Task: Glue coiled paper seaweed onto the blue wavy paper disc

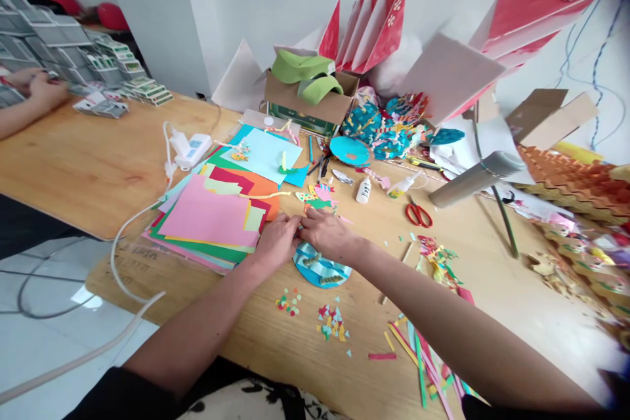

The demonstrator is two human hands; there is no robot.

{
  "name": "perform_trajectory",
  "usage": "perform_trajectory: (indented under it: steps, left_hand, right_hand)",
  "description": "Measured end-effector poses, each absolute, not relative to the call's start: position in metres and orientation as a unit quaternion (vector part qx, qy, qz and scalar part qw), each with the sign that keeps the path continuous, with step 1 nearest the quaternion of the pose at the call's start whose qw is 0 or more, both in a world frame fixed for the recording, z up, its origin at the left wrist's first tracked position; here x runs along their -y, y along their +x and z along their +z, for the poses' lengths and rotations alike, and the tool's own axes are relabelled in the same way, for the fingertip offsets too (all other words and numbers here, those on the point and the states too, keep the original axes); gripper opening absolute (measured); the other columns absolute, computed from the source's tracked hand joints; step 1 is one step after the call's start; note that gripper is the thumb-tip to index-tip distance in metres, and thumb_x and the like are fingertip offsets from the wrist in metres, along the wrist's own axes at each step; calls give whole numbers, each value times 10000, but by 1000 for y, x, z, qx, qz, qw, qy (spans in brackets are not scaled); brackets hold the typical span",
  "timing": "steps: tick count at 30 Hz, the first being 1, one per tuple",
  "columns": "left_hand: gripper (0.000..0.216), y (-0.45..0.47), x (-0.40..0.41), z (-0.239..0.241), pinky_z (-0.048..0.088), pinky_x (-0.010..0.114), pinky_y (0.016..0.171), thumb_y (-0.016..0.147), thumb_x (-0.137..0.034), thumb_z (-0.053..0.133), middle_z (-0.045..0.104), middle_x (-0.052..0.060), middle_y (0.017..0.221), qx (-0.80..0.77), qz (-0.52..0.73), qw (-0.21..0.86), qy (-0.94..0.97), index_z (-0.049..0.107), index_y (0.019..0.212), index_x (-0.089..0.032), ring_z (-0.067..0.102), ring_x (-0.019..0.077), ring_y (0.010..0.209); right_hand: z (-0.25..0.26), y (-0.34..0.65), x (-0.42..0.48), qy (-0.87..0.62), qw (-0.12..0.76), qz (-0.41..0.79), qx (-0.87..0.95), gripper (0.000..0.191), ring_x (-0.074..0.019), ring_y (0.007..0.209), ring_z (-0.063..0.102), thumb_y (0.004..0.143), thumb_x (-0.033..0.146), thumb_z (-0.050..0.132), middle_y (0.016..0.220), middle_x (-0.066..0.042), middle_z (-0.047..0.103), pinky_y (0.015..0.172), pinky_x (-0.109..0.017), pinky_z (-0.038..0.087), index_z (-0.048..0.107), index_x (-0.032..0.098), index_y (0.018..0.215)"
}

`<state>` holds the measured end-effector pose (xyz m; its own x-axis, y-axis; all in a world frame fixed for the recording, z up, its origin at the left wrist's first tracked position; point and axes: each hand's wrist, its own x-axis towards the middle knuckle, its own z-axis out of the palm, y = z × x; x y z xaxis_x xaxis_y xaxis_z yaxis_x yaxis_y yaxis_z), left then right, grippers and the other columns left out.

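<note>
My left hand [278, 241] and my right hand [327, 234] meet at the fingertips just above a round blue paper disc [322, 266] with green curled strips glued on it. Whatever lies between my fingers is hidden by them. My left hand is beside a stack of coloured paper sheets [207, 210], with a pink sheet on top. Close to my right hand sits a small cut-paper collage [317, 198]. Near my wrists, small coloured paper scraps [332, 323] lie scattered on the wooden table [98, 164].
Red-handled scissors [419, 214] and white glue bottles [364, 190] stand beyond my right hand. A grey tube [475, 178] leans at the right. A cardboard box [310, 95] holds green paper shapes. A co-worker's hand [46, 90] works at the far left. White cable runs off the table's left edge.
</note>
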<state>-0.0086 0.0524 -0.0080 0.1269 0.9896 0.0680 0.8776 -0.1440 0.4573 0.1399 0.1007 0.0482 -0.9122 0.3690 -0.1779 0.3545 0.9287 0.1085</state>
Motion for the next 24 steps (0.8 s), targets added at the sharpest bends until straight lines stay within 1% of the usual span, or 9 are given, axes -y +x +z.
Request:
perform_trajectory:
  steps: [6,10,18,24]
  left_hand:
    - [280,-9,-53,-9,477,276,733,825,-139,560,608,65,913,-634,183,165,733,590,1096,-201,628,201,845]
    - [299,-10,-54,-7,479,280,742,812,-154,573,611,64,906,-631,186,172,733,602,1105,-206,624,206,842]
    - [266,-10,-58,-10,480,287,746,783,-165,600,642,62,863,-630,203,190,726,636,1045,-198,616,223,879]
    - [247,-8,-61,-15,478,287,736,767,-165,594,659,66,845,-632,219,199,716,654,1007,-178,610,228,884]
  right_hand:
    - [46,142,-99,172,94,45,-980,202,-247,940,492,913,148,485,945,-121,656,820,-368,359,682,118,950]
    - [47,142,-99,170,99,40,-980,197,-249,950,493,902,133,488,936,-125,665,827,-373,356,679,111,942]
    - [45,140,-100,184,105,30,-977,213,-242,958,500,911,127,469,925,-120,676,854,-370,348,680,114,936]
    - [49,135,-101,193,125,23,-973,185,-261,978,488,890,125,499,931,-123,686,830,-372,343,682,109,913]
